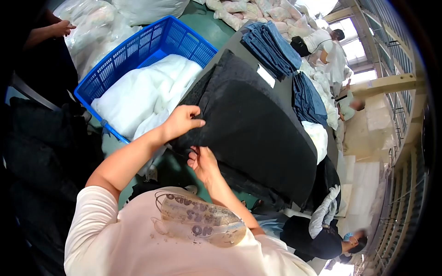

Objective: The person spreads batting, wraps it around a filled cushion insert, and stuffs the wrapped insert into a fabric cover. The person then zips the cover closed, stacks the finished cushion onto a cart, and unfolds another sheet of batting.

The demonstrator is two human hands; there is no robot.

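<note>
A wide piece of black cloth (258,129), perhaps a garment, lies spread over the grey table. At its near left edge, my left hand (183,122) is closed, with thumb and fingers pinching the fabric. Just below it, my right hand (202,163) has its fingers curled on the lower corner of the same cloth, and its fingertips are partly hidden. A blue plastic crate (124,55) holding white cloth (145,87) stands beside my left forearm.
Folded blue jeans (271,48) lie in stacks along the table's far side, near a white label (265,76). Black cloth (46,152) hangs at left. White bags (96,27) lie behind the crate. Several people are around, one (317,234) at the table's right end.
</note>
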